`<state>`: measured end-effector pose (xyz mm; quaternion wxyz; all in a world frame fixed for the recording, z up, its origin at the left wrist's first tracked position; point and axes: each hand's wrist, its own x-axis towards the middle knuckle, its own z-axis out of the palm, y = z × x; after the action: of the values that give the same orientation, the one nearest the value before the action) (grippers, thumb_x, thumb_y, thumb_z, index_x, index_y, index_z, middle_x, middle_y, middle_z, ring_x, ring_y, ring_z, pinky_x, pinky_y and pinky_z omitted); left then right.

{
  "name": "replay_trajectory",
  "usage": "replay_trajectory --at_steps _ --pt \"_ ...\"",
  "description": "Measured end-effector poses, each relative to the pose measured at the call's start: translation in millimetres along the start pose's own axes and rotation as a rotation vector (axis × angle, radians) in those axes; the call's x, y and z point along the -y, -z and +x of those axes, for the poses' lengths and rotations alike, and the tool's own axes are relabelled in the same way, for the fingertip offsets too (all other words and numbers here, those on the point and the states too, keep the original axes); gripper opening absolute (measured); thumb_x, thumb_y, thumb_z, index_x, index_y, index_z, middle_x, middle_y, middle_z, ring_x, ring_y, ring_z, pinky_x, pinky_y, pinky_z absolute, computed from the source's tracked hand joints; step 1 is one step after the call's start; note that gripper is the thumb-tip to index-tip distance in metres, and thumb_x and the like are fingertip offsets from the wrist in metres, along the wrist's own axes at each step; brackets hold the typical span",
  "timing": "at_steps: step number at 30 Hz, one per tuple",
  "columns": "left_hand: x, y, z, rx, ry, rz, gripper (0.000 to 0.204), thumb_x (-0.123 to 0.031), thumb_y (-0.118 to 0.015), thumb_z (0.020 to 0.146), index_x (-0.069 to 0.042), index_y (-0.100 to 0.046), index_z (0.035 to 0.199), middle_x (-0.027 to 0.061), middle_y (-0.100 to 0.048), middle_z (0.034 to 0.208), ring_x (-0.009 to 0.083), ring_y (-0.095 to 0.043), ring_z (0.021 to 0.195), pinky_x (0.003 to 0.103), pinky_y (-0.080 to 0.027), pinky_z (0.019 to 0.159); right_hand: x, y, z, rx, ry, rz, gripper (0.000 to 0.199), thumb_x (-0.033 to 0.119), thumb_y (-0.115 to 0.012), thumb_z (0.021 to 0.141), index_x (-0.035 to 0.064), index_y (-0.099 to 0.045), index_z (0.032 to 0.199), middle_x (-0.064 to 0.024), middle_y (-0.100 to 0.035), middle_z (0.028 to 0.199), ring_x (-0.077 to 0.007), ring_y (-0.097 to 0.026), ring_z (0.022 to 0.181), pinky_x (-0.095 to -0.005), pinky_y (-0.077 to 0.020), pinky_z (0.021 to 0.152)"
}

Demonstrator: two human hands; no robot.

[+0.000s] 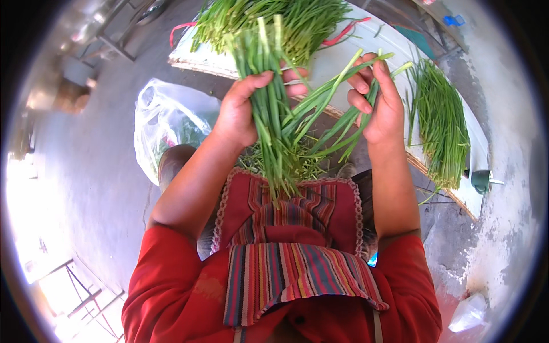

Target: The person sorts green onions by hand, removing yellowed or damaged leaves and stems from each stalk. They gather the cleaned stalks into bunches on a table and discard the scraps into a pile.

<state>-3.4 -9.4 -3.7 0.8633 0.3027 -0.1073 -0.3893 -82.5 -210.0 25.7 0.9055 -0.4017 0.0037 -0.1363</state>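
A bunch of garlic chives [267, 114] stands upright in my left hand [241, 108], pale cut ends up and green leaves hanging over my lap. The thumb crosses the front of the bunch, and the fingertips show behind it. To its right, my right hand [383, 108] has its fingers curled round a few loose chive stalks [337, 91]. Their leaves bend down and cross toward the held bunch. Loose green trimmings [260, 160] lie below the hands, between my feet. A striped red apron [309, 266] covers my lap.
Ahead, a white board [216, 62] carries a large chive pile [303, 26] with red ties [349, 30] by it. Another chive bundle [441, 128] lies at its right end, near a green cup [481, 182]. A clear plastic bag [171, 111] stands left, on the floor.
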Motion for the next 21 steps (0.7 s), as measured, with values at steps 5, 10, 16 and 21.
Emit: replay_trajectory --at_steps 5,10,16,21 --pt "-14 24 1 0.062 -0.099 -0.155 0.035 -0.028 -0.051 0.085 -0.005 -0.048 0.112 0.0116 -0.061 0.101 0.0217 -0.062 0.08 0.042 -0.051 0.073 7 11 5 0.029 -0.024 0.205 0.014 0.02 -0.058 0.086 0.0057 -0.057 0.087 -0.0036 -0.058 0.083 -0.0066 -0.042 0.057 -0.0158 -0.0285 0.038" --pt "29 -5 7 -0.285 0.075 -0.056 0.038 -0.03 -0.05 0.084 -0.005 -0.049 0.113 0.0106 -0.062 0.095 0.023 -0.06 0.082 0.039 -0.049 0.075 -20 -6 6 -0.242 0.081 0.029 0.017 0.022 -0.06 0.086 0.0058 -0.054 0.088 -0.0013 -0.048 0.072 -0.0057 -0.04 0.056 -0.0182 -0.0292 0.038" --pt "40 -28 4 -0.144 0.114 0.045 0.03 -0.03 -0.061 0.083 -0.007 -0.056 0.102 0.0095 -0.063 0.092 0.0194 -0.061 0.086 0.034 -0.051 0.072 -24 -20 15 -0.349 0.142 -0.358 0.017 0.02 -0.066 0.082 0.0081 -0.054 0.084 0.0026 -0.047 0.06 -0.0035 -0.039 0.046 -0.0173 -0.0273 0.039" --pt "44 -16 4 -0.164 0.078 0.238 0.028 -0.009 -0.07 0.075 -0.007 -0.056 0.1 0.0077 -0.063 0.086 0.0161 -0.062 0.073 0.031 -0.053 0.063 -11 -8 12 -0.303 0.068 -0.319 0.016 0.019 -0.062 0.085 0.0047 -0.057 0.089 0.0009 -0.05 0.066 -0.0039 -0.04 0.051 -0.017 -0.028 0.039"
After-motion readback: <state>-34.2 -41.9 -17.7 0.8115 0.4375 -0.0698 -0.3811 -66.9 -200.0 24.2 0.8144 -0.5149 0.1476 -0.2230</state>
